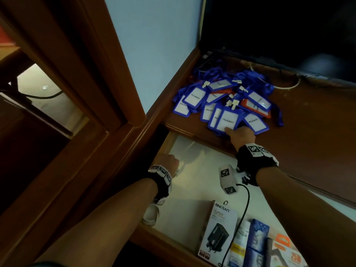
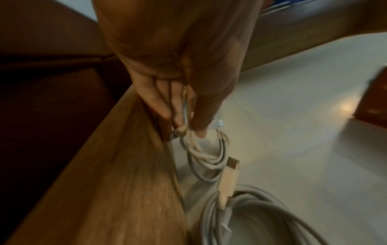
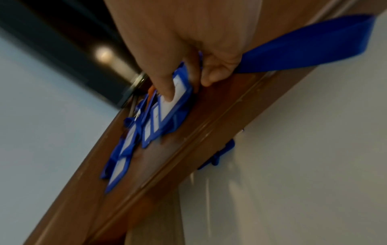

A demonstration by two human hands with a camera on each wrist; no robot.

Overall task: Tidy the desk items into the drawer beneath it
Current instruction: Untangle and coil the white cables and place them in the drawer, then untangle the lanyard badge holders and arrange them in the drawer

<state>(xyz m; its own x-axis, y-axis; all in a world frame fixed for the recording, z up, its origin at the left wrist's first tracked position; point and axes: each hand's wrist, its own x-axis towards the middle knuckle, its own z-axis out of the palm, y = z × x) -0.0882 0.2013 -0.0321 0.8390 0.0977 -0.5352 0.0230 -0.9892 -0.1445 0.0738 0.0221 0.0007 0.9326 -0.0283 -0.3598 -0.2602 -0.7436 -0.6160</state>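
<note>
On desk (image 1: 317,143), right hand (image 1: 243,136) fingers pinch badge (image 1: 227,120); left hand (image 1: 169,162) fingers grasp white cable (image 2: 206,155) over drawer (image 1: 194,182).

A loose pile of blue-framed badge holders (image 1: 227,105) marked PELAWAT, tangled with blue lanyards (image 1: 215,76), lies on the brown surface (image 1: 308,120) above the open white-floored drawer (image 1: 194,170), where a charger box (image 1: 219,230) and coiled white cables (image 2: 209,155) lie.
</note>
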